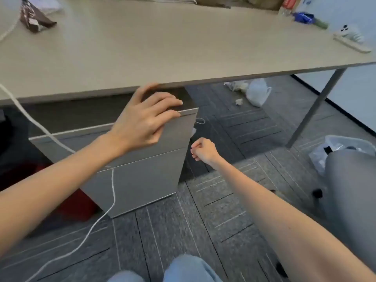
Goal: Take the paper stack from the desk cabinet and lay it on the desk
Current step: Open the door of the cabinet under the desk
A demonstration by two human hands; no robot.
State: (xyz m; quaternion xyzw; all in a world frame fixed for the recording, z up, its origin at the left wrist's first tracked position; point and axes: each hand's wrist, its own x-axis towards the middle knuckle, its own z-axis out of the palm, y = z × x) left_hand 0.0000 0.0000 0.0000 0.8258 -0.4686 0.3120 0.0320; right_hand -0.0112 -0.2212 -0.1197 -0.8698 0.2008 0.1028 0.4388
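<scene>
A grey desk cabinet point(142, 176) with two drawer fronts stands under the beige desk point(162, 43). My left hand point(146, 121) rests flat on the cabinet's top front edge near its right corner, fingers spread over the upper drawer front. Beside the cabinet's right side, my right hand point(204, 150) is curled into a loose fist, apparently holding nothing. Both drawers look closed. No paper stack is visible.
A white cable point(112, 192) runs from the desk over the cabinet front to the carpet. A brown wrapper point(34, 19), a power strip point(353, 40) and a blue packet point(304, 18) lie on the desk. Plastic bags point(257, 92) and a lined bin point(343, 147) sit on the floor.
</scene>
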